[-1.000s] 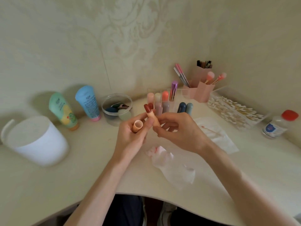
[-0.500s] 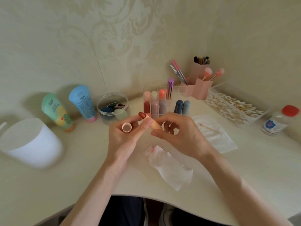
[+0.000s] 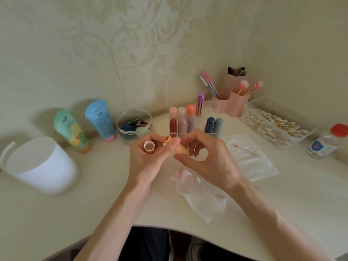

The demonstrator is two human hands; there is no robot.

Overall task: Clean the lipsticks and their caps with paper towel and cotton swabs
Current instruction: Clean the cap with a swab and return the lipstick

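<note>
Both bare hands are raised over the table. The left grip is curled round a peach cap, whose open mouth faces the camera. Its thumb tip also touches the side of the matching peach lipstick. The right grip pinches the lower end of that lipstick between thumb and fingers. The tube slants up toward the left grip, and no colour shows above its rim. Just below the right grip, nearer the person, lies a crumpled paper towel with red smears at its upper end. To the right of the right grip a flat sheet carries one used cotton swab. Beyond that stands a clear box of swabs, then a small bottle with a red cap and a blue and white label too blurred to read. Straight behind both grips a clear rack holds more lipsticks upright. One dark blue lipstick carries pale lettering that cannot be made out. Pink brush pots stand behind the rack on the right. Left of the left grip are a round clear tub, a blue tube, a green tube with illegible print, and a white bin.
</note>
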